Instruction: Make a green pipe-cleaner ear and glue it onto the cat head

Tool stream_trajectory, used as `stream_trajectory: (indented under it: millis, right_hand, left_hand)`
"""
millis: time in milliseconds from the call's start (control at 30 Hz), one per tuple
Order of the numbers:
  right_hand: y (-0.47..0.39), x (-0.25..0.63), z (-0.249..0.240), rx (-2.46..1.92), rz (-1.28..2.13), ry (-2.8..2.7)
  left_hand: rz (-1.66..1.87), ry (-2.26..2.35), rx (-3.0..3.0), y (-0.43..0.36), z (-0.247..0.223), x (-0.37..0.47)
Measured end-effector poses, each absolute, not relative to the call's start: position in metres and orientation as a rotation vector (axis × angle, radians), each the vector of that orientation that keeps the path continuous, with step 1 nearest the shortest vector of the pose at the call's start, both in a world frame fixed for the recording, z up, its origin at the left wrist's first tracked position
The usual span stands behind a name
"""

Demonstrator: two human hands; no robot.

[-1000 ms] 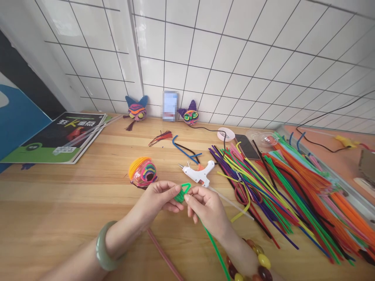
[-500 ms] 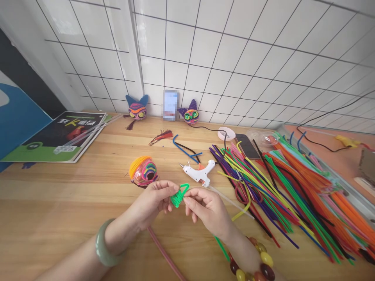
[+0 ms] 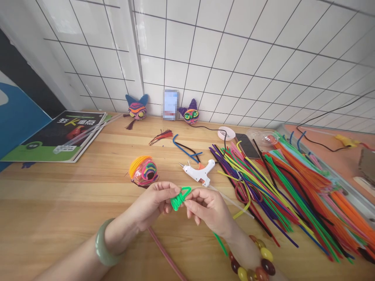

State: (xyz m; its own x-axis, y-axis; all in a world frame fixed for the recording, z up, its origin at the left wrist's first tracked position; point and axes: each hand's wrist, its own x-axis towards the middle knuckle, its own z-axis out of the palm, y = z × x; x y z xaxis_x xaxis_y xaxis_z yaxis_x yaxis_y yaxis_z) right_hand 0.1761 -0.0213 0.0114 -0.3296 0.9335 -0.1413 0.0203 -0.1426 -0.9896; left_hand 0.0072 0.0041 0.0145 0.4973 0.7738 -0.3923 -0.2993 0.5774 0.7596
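Between my two hands is a green pipe cleaner point(image 3: 177, 202), wound into a small coil with a bent loop on top. My left hand point(image 3: 159, 199) pinches the coil from its left side. On the right, my right hand point(image 3: 206, 208) pinches the pipe cleaner near the loop, and a straight green length shows below my right wrist. Just beyond my left hand sits a ball-shaped figure point(image 3: 143, 171) with an orange top and a multicoloured eye. A white glue gun point(image 3: 199, 172) lies beyond my right hand.
Many coloured pipe cleaners point(image 3: 263, 187) spread across the right, with scissors point(image 3: 240, 191) among them. Two eared figures point(image 3: 137, 107) and a phone point(image 3: 170, 105) stand against the tiled wall. Books point(image 3: 64, 132) lie at left. A pink bowl point(image 3: 226, 133) and dark phone point(image 3: 247, 146) lie behind.
The green loop has tipped lower and bent toward my right hand. Both hands have shifted very slightly; the things on the table stay where they were.
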Motion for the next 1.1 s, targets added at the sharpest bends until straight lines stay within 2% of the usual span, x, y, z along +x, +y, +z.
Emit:
stream_trajectory:
  millis: [233,700,900,1100]
  right_hand:
    - [-0.0264,0.1753,0.0115,-1.034,1.666,-1.365]
    - [-0.028,0.1743,0.0126,-0.972,1.651,-1.375]
    - [-0.0251,0.1715,0.0106,-0.924,1.687,-1.2]
    - [-0.0288,0.1724,0.0075,-0.956,1.555,-1.338]
  left_hand:
    - [0.652,0.713,0.631,-0.0005,0.0094,0.0094]
    - [0.589,0.658,0.58,-0.0006,0.0082,0.0087]
    - [0.526,0.604,0.499,-0.001,0.0086,0.0086]
    - [0.473,0.595,0.46,-0.0027,0.0084,0.0083]
